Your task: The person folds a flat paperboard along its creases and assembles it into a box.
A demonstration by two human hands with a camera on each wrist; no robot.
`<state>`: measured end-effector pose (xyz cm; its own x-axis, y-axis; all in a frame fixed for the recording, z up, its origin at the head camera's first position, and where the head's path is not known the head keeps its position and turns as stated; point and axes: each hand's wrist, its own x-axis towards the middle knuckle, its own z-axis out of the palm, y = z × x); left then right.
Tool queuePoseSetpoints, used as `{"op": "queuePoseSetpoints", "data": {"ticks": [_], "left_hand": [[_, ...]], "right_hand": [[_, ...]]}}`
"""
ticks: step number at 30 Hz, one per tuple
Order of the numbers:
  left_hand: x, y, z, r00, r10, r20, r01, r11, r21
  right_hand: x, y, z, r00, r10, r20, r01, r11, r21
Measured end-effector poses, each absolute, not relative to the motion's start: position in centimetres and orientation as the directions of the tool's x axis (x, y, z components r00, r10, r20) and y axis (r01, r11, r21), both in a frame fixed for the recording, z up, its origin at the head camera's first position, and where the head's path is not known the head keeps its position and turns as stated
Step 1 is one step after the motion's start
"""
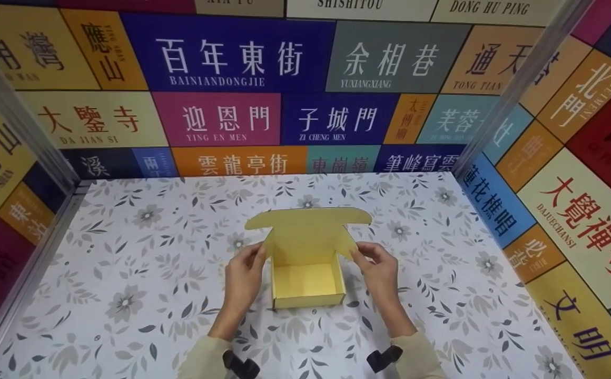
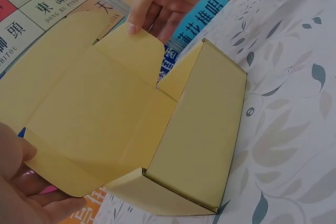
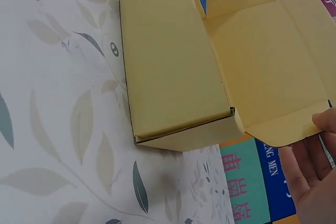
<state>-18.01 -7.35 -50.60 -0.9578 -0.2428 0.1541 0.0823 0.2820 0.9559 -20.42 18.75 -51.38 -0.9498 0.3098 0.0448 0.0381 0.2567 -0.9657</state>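
Observation:
A small yellow cardboard box [image 1: 309, 302] stands on the table, its lid [image 1: 305, 239] raised upright at the back. The box's inside shows bare yellow card in the head view. My left hand [image 1: 244, 271] pinches the lid's left side flap [image 2: 68, 174] between thumb and fingers. On the other side, my right hand [image 1: 381, 267] pinches the right side flap [image 3: 289, 129] the same way. Along the lid's top edge, a long tuck flap with rounded ends [image 1: 308, 215] spreads outward. Both wrist views show the box's plain front wall [image 2: 202, 129] from close by.
A white cloth with grey flowers and leaves [image 1: 142, 247] covers the table. Around it stand walls of coloured panels with lettering [image 1: 221, 58], joined by clear corner strips [image 1: 521, 68]. Dark straps [image 1: 384, 359] sit on both beige sleeves.

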Motion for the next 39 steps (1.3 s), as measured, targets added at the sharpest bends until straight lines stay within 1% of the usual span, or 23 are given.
{"op": "queuePoseSetpoints", "data": {"ticks": [6, 9, 12, 14, 18, 23, 31, 39], "left_hand": [[-17.5, -6.6, -50.6, -0.962, -0.227, 0.150, 0.078, 0.298, 0.951], [-17.3, -6.2, -50.7, -0.959, -0.227, 0.170, 0.088, 0.330, 0.940], [-17.1, -5.8, -50.8, -0.957, -0.231, 0.173, 0.079, 0.369, 0.926], [-17.1, -5.6, -50.9, -0.953, -0.232, 0.195, 0.091, 0.393, 0.915], [-17.1, -5.3, -51.0, -0.947, -0.232, 0.224, 0.119, 0.392, 0.912], [-17.1, -5.4, -51.1, -0.940, -0.215, 0.264, 0.161, 0.403, 0.901], [-16.6, -5.9, -51.6, -0.936, -0.138, 0.323, 0.235, 0.437, 0.868], [-16.0, -6.1, -52.6, -0.929, -0.098, 0.356, 0.281, 0.437, 0.854]], "right_hand": [[-19.9, 17.9, -51.4, -0.950, 0.303, 0.073, 0.015, 0.278, -0.961], [-19.5, 17.4, -51.3, -0.949, 0.305, 0.073, 0.003, 0.241, -0.970], [-19.3, 17.0, -51.4, -0.951, 0.303, 0.069, -0.016, 0.173, -0.985], [-19.2, 16.7, -51.4, -0.953, 0.296, 0.066, -0.023, 0.144, -0.989], [-19.2, 16.4, -51.6, -0.960, 0.274, 0.064, -0.029, 0.128, -0.991], [-19.0, 16.3, -51.7, -0.965, 0.254, 0.061, -0.024, 0.145, -0.989], [-18.7, 16.6, -52.0, -0.977, 0.207, 0.058, -0.032, 0.129, -0.991], [-18.1, 16.8, -52.5, -0.979, 0.188, 0.073, -0.051, 0.119, -0.992]]}}
